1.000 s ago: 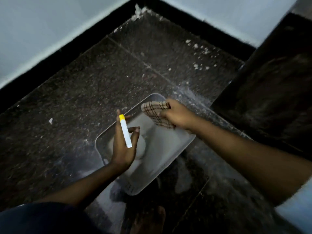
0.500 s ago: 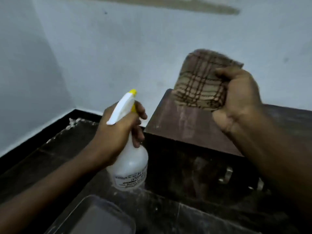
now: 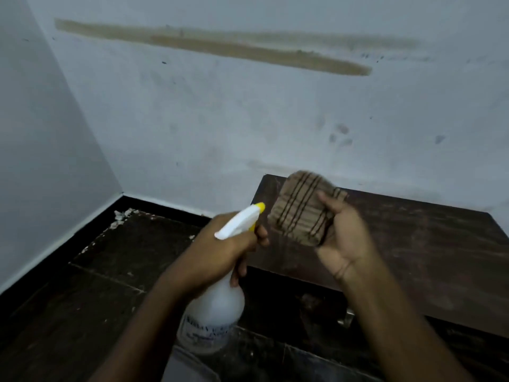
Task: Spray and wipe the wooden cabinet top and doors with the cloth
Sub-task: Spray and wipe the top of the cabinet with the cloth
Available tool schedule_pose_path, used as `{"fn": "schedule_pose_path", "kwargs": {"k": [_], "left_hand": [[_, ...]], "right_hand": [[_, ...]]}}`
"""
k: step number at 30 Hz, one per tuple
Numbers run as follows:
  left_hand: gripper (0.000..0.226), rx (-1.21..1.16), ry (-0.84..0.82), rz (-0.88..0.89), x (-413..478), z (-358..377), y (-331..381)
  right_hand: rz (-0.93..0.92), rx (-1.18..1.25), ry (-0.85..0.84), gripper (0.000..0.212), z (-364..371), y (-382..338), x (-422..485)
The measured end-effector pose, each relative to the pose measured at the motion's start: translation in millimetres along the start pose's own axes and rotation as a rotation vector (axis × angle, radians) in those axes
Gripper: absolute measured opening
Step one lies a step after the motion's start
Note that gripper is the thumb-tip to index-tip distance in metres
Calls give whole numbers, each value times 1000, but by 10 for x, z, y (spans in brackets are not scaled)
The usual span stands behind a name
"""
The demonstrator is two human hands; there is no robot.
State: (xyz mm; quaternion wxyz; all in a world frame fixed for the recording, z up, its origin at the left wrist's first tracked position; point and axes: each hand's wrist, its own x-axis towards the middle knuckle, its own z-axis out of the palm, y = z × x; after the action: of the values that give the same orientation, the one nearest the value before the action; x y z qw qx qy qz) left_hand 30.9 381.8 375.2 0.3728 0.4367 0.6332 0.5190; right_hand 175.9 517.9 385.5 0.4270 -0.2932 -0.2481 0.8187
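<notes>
The left hand (image 3: 217,249) gripped the spray bottle (image 3: 217,312) round its neck, fingers curled under the trigger. The yellow nozzle (image 3: 259,208) pointed up and to the right, just beside the cloth (image 3: 300,213). The right hand (image 3: 344,244) held the folded checked cloth palm-up, thumb and fingers curled round it, above the left end of the cabinet top (image 3: 427,244), near its back corner. Whether the cloth touched the wood could not be told.

The dark top looked dusty and not yet wet. The doors (image 3: 303,307) below were in shadow, with a metal handle (image 3: 348,319) just showing.

With the nozzle tilted upward, a squeeze would probably throw mist onto the wall (image 3: 248,119) or the cloth rather than the top. Any that fell short of the left edge could land on the tiled floor (image 3: 124,257) and leave it slippery. Too much liquid might also run over the front edge and streak the doors.
</notes>
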Motion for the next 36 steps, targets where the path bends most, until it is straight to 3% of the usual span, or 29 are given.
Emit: {"fn": "schedule_pose_path", "kwargs": {"k": [9, 16, 22, 28, 32, 36], "left_hand": [[22, 7, 47, 8, -117, 20, -493], [44, 119, 47, -98, -72, -32, -752], [28, 282, 86, -95, -98, -51, -941], [26, 296, 141, -111, -52, -58, -992], [26, 250, 127, -102, -56, -82, -989], [38, 238, 87, -113, -44, -112, -974]], "right_hand": [[-133, -247, -80, 26, -359, 431, -33], [-352, -415, 35, 28, -350, 395, -11], [-430, -430, 84, 27, -370, 383, 81], [-504, -640, 31, 29, -372, 491, 107], [-514, -657, 28, 30, -387, 495, 105], [-709, -1060, 96, 31, -474, 508, 171]]}}
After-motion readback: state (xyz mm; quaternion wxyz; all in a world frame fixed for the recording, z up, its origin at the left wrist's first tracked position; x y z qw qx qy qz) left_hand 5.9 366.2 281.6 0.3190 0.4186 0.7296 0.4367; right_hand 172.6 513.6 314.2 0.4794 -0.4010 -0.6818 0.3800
